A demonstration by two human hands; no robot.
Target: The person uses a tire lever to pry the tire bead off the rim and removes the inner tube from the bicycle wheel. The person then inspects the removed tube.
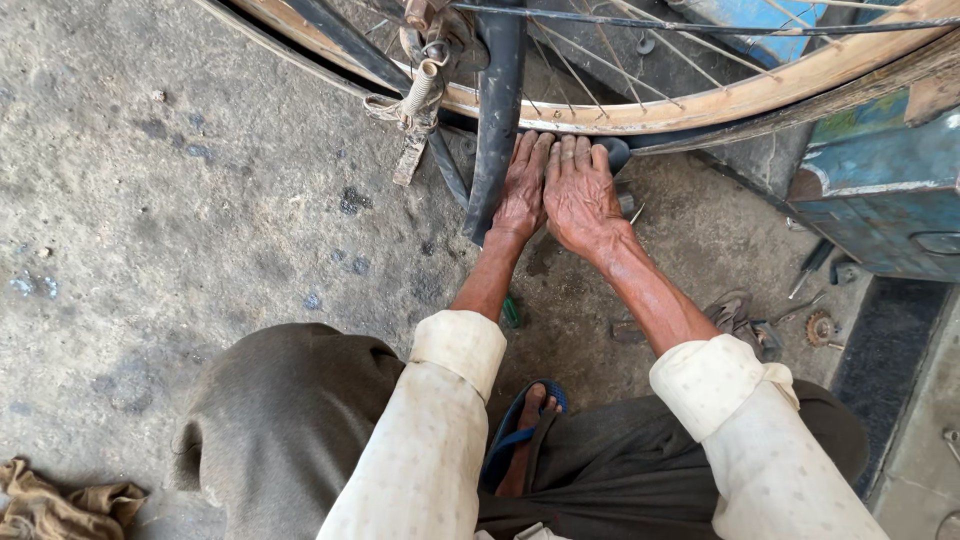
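A bicycle wheel with a tan metal rim (640, 118) and thin spokes arcs across the top of the head view. My left hand (522, 190) and my right hand (580, 195) lie side by side, fingers stretched out, pressing the black tyre (612, 152) against the bottom of the rim. A black mudguard (497, 110) hangs down just left of my left hand. Both palms face down; the fingertips reach under the rim and are partly hidden.
A blue metal box (880, 190) stands at the right. Small tools and a toothed part (822, 328) lie on the concrete floor near it. A brake part with a spring (418, 100) hangs left of the mudguard. A rag (60, 500) lies at bottom left.
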